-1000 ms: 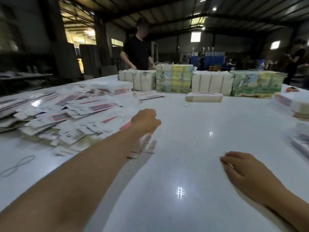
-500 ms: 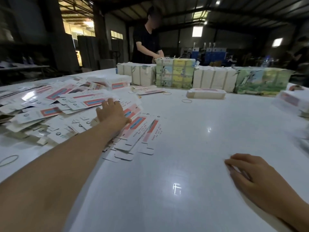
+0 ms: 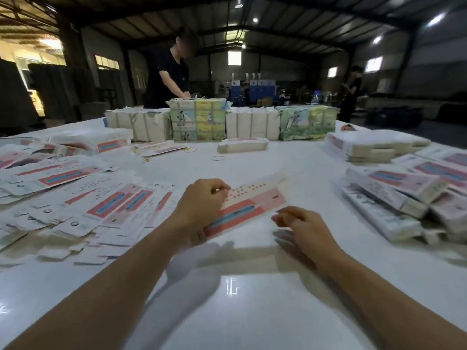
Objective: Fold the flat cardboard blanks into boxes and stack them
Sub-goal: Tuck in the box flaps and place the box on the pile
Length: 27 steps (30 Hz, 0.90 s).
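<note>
Left hand (image 3: 202,205) pinches one flat blank (image 3: 249,205) by its near-left end, holding it just above the table (image 3: 252,311), probably to free it for folding; right hand (image 3: 305,229) hovers loosely curled at the blank's right edge, gripping nothing. Left of the blank lies the loose pile of blanks (image 3: 83,198), right of it the folded boxes (image 3: 404,198), likely supply versus output. Print is red-pink with a blue bar, text unreadable.

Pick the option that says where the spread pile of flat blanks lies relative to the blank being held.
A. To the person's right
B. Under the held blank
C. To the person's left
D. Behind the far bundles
C: the loose flat blanks fan out on the table left of the held blank, which the left hand grips.
</note>
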Motion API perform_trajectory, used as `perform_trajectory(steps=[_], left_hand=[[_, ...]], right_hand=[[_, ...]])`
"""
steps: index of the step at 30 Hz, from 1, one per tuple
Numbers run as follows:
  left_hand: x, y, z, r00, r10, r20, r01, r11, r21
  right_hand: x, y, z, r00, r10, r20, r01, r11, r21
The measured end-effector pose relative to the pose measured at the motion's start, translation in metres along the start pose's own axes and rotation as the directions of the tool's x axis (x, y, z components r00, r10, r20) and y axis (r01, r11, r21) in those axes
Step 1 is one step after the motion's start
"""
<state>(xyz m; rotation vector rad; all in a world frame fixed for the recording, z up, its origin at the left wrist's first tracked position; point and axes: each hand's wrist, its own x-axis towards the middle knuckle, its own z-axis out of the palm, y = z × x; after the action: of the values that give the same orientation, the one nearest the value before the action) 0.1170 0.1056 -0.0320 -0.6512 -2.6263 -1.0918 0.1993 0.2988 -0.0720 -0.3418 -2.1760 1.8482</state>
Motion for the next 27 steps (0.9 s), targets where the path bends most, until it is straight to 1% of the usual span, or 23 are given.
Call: perform_trajectory(steps=[1, 2, 3, 4, 5, 6, 8, 9, 11, 12, 13, 15, 16, 17, 18, 20, 22, 25, 27], left_hand=[[-0.009, 0.005, 0.012, 0.999, 0.011, 0.038, -0.01, 1.0, -0.011], [-0.017, 0.007, 0.021, 0.998, 0.018, 0.061, -0.016, 1.0, -0.023], [-0.024, 0.006, 0.028, 0.997, 0.022, 0.071, -0.02, 0.999, -0.032], [-0.029, 0.004, 0.032, 0.997, 0.029, 0.073, -0.027, 0.999, -0.029], [-0.033, 0.002, 0.034, 0.997, 0.038, 0.075, -0.036, 0.999, -0.017], [-0.036, -0.002, 0.033, 0.996, 0.05, 0.075, -0.049, 0.999, -0.008], [-0.04, -0.01, 0.031, 0.996, 0.075, 0.05, -0.074, 0.997, -0.014], [-0.041, -0.013, 0.03, 0.996, 0.081, 0.033, -0.081, 0.997, -0.021], [-0.042, -0.013, 0.029, 0.996, 0.086, 0.037, -0.086, 0.996, -0.007], [-0.042, -0.011, 0.029, 0.994, 0.094, 0.058, -0.096, 0.995, 0.037], [-0.042, -0.007, 0.03, 0.99, 0.11, 0.084, -0.12, 0.986, 0.12], [-0.044, 0.002, 0.035, 0.978, 0.163, 0.129, -0.198, 0.92, 0.339], [-0.047, 0.007, 0.037, 0.971, 0.191, 0.141, -0.233, 0.881, 0.412], [-0.049, 0.011, 0.039, 0.966, 0.214, 0.143, -0.256, 0.856, 0.45], [-0.051, 0.014, 0.04, 0.962, 0.238, 0.137, -0.274, 0.847, 0.456], [-0.053, 0.017, 0.041, 0.952, 0.286, 0.108, -0.305, 0.861, 0.406], [-0.054, 0.019, 0.038, 0.942, 0.325, 0.078, -0.332, 0.882, 0.335], [-0.053, 0.021, 0.031, 0.935, 0.348, 0.064, -0.353, 0.904, 0.24], [-0.053, 0.021, 0.026, 0.934, 0.351, 0.064, -0.357, 0.912, 0.203]], right_hand=[[0.0, -0.004, -0.007, 0.989, 0.127, -0.069, -0.102, 0.951, 0.291], [0.0, -0.008, -0.016, 0.97, 0.228, -0.078, -0.164, 0.86, 0.483], [0.001, -0.01, -0.023, 0.955, 0.295, -0.038, -0.216, 0.777, 0.592], [-0.001, -0.012, -0.028, 0.949, 0.314, 0.03, -0.262, 0.73, 0.631], [-0.003, -0.012, -0.032, 0.948, 0.302, 0.104, -0.302, 0.739, 0.602], [-0.006, -0.013, -0.032, 0.945, 0.283, 0.163, -0.326, 0.784, 0.529], [-0.01, -0.011, -0.024, 0.94, 0.237, 0.246, -0.315, 0.881, 0.354], [-0.013, -0.011, -0.02, 0.939, 0.216, 0.27, -0.296, 0.904, 0.309], [-0.015, -0.011, -0.014, 0.949, 0.179, 0.26, -0.259, 0.914, 0.313], [-0.015, -0.011, -0.013, 0.957, 0.165, 0.24, -0.241, 0.912, 0.332], [-0.015, -0.011, -0.013, 0.965, 0.152, 0.214, -0.22, 0.914, 0.342], [-0.015, -0.013, -0.016, 0.977, 0.121, 0.175, -0.175, 0.926, 0.334], [-0.016, -0.013, -0.017, 0.98, 0.105, 0.17, -0.155, 0.934, 0.321], [-0.017, -0.014, -0.017, 0.981, 0.089, 0.17, -0.138, 0.943, 0.303], [-0.017, -0.014, -0.018, 0.982, 0.076, 0.171, -0.124, 0.95, 0.286], [-0.017, -0.014, -0.02, 0.98, 0.06, 0.19, -0.115, 0.95, 0.291], [-0.017, -0.014, -0.021, 0.967, 0.044, 0.252, -0.136, 0.921, 0.365], [-0.018, -0.015, -0.023, 0.926, -0.021, 0.377, -0.188, 0.841, 0.508], [-0.018, -0.015, -0.025, 0.907, -0.075, 0.415, -0.181, 0.821, 0.542]])
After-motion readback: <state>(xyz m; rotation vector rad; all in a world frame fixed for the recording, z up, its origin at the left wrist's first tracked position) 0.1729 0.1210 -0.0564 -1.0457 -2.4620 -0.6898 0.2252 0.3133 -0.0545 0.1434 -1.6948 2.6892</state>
